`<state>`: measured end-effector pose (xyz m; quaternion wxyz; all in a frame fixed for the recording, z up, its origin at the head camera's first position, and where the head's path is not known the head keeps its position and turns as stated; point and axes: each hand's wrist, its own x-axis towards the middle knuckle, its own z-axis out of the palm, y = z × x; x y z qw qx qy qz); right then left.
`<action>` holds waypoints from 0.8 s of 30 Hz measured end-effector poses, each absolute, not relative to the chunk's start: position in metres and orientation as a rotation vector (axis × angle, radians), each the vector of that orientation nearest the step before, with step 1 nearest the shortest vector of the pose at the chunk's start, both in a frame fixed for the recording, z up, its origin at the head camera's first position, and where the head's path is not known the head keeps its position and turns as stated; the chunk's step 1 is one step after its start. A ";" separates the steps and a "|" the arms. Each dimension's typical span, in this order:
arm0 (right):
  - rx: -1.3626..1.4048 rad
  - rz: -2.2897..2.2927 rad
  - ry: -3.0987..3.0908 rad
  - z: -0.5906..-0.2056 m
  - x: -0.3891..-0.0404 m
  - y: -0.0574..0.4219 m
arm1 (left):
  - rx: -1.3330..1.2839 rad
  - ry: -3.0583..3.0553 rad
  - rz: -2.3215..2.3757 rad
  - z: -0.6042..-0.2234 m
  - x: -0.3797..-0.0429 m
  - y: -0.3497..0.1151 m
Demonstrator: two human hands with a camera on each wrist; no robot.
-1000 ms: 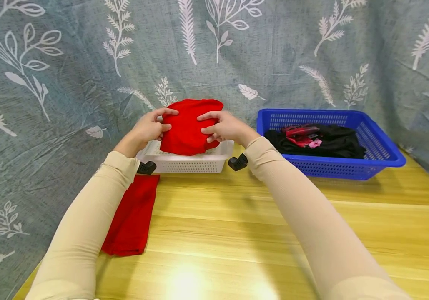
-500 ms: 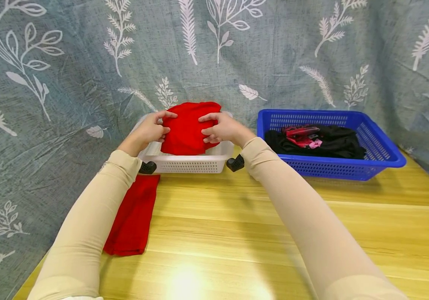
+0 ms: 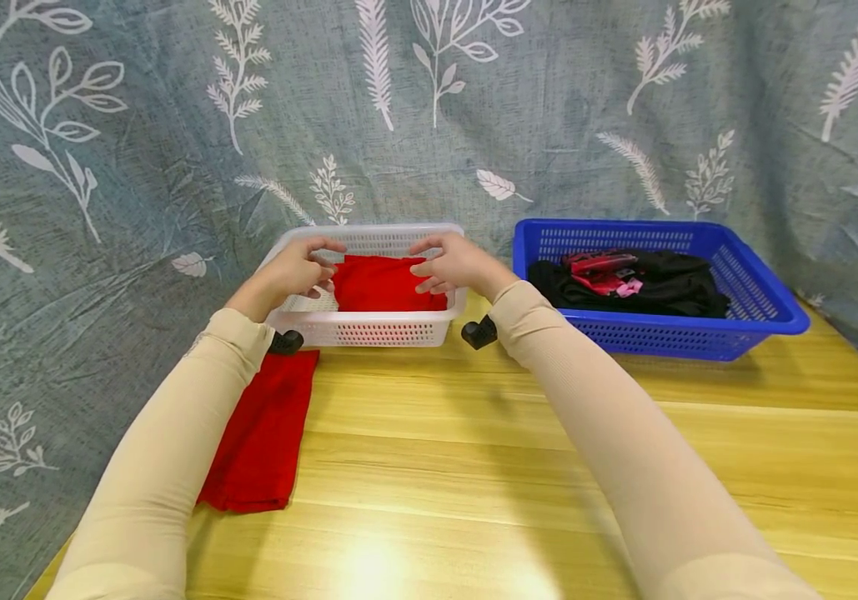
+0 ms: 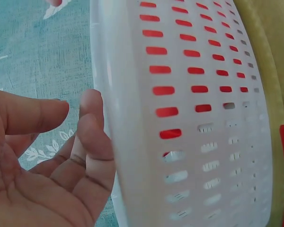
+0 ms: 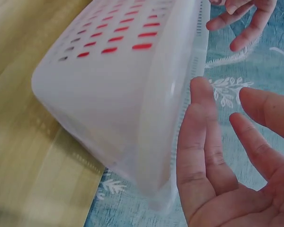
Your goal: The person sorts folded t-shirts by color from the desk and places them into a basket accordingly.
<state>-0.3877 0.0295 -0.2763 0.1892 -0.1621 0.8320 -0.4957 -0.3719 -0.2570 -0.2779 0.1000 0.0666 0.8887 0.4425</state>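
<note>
A folded red cloth (image 3: 382,285) lies inside the white perforated basket (image 3: 368,331), its red showing through the holes in both wrist views. Over the basket's left end hovers my left hand (image 3: 293,271), fingers loosely bent and holding nothing. My right hand (image 3: 461,262) is above the right end, its fingers spread apart with nothing between them. In the left wrist view the left hand (image 4: 57,161) is beside the basket's rim (image 4: 118,94). The right wrist view has the right hand (image 5: 236,170) near the rim, with part of the left hand beyond it.
Another red cloth (image 3: 267,433) lies flat on the wooden table (image 3: 413,467) at left, partly behind the left forearm. A blue basket (image 3: 676,337) at the right holds black clothing (image 3: 687,283) and a red-and-pink item (image 3: 609,273). A patterned grey-blue curtain (image 3: 564,100) hangs behind.
The red cloth has gone down from between my hands into the white basket. Both hands have let go of it and moved slightly apart.
</note>
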 end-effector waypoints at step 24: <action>-0.781 -1.331 2.293 -0.270 -0.350 -0.007 | 0.302 2.777 1.167 -0.280 -0.292 -0.279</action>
